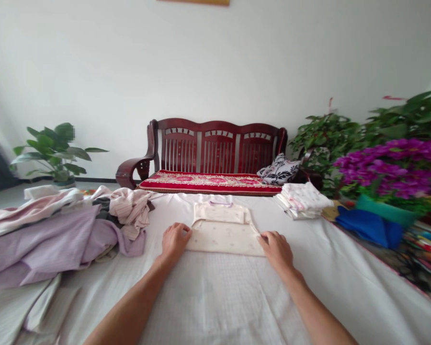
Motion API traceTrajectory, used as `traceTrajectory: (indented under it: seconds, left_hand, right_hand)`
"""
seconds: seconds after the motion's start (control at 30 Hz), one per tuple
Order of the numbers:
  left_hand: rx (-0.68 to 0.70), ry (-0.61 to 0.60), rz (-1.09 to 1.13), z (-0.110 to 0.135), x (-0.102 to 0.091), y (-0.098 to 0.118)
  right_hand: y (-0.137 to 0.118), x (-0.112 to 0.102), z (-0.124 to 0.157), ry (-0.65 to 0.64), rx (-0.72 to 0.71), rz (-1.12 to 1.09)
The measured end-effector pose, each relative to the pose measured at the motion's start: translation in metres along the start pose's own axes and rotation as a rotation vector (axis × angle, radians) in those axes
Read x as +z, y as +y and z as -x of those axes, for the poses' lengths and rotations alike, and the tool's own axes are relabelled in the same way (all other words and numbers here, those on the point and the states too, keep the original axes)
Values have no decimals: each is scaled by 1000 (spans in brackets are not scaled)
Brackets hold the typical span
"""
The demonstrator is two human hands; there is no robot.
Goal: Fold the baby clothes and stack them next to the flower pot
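A small cream shirt (219, 235) with a faint print and a lilac neckline lies on the white cloth, its sleeves folded across the upper part. My left hand (175, 239) is closed at the shirt's left edge, thumb and fingers pinching the fabric. At the opposite edge, my right hand (277, 247) grips the fabric with its fingers bent. Both hands rest low, close to the cloth, and the shirt lies flat between them.
A heap of loose clothes (53, 239) covers the left side. Folded clothes form a stack (305, 199) at the back right. Beyond the white cloth (215, 297) stands a wooden sofa (215, 148) with a patterned cushion (280, 170). Purple flowers (398, 165) and blue fabric (369, 225) are at right.
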State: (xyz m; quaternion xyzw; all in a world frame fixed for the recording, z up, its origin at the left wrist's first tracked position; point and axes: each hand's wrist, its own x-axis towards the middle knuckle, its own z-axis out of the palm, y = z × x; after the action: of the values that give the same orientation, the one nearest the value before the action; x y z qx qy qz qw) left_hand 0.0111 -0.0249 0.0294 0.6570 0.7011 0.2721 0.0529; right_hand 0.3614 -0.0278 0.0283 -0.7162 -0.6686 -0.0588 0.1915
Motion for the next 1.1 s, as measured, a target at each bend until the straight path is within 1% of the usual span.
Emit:
traceTrajectory:
  seconds: [0.2,0.37,0.43,0.67,0.8,0.93,1.03,1.1]
  left_hand:
    - [11,65,38,-4,3,1]
    - [-9,61,58,-6,4,1]
    - [-10,52,54,-7,4,1]
    - [-17,57,-62,-9,4,7]
    - [-33,19,-141,-9,6,8]
    - [-27,21,-182,-9,8,7]
    - [-9,71,-179,-8,8,6]
    - [83,120,-142,-6,8,7]
  right_hand:
    - [-1,-1,-1,8,12,-31]
    - [0,-2,-6,-64,131,-125]
    - [1,-2,-8,-79,145,-133]
    - [1,0,-13,-71,127,-70]
    - [-2,-2,-13,-76,111,-45]
    - [-4,-3,-11,-66,96,-21]
    - [-3,-3,-10,-46,71,9]
    - [-2,-2,-8,-3,39,25]
